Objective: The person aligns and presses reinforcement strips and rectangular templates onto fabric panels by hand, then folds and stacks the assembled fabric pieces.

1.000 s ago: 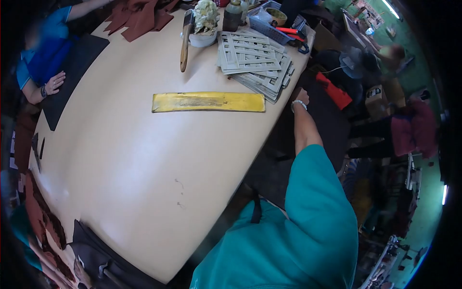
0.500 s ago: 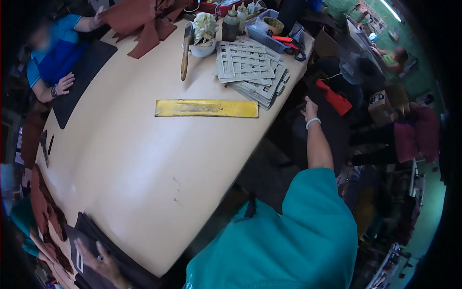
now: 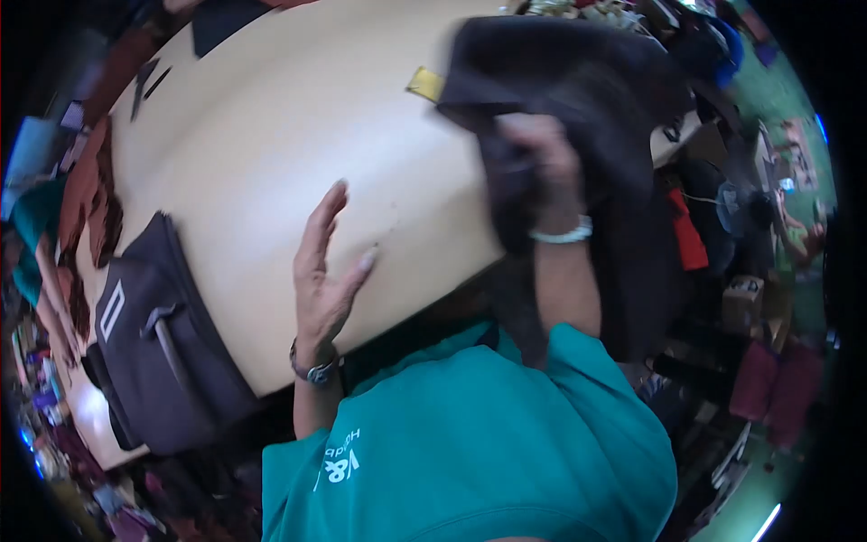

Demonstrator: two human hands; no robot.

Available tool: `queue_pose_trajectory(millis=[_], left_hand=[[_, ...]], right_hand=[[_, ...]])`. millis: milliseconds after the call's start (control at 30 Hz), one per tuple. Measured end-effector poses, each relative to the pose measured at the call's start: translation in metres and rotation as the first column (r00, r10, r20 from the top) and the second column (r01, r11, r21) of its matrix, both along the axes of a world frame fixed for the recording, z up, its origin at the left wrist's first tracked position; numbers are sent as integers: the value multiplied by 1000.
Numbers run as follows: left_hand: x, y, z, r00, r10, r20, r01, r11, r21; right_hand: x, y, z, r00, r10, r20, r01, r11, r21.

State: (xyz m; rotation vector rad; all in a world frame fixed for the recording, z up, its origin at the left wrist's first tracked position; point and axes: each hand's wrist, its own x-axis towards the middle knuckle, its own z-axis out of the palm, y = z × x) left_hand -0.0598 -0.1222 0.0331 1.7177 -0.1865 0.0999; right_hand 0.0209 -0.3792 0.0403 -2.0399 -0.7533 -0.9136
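Note:
My right hand, smeared by motion, grips a large dark brown sheet that looks like leather. The sheet is raised over the right part of the table and hangs past its edge. Only one end of the yellow bar shows beside the sheet. My left hand is held above the table with its fingers apart and nothing in it. To its left lies a stack of dark leather pieces, with a hammer and a small white rectangular frame on top.
The pale table curves away to the left. Reddish-brown leather lies along its far left side, near another person's arm. Dark scissors rest toward the back. A red object is beyond the right edge.
My right hand has lifted the dark sheet from beside the table over its right part, covering most of the yellow bar. My left hand has left the leather stack. The view has turned left.

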Motion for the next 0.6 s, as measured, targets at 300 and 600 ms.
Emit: queue_pose_trajectory(millis=[300,600], left_hand=[[-43,20,-25,912,360,-198,-410,826,-386],[-97,72,-11,768,501,-399,-640,615,-460]], right_hand=[[-40,147,-7,329,745,-580,-341,666,663],[-54,77,-65,845,-379,-378,121,823,-555]])
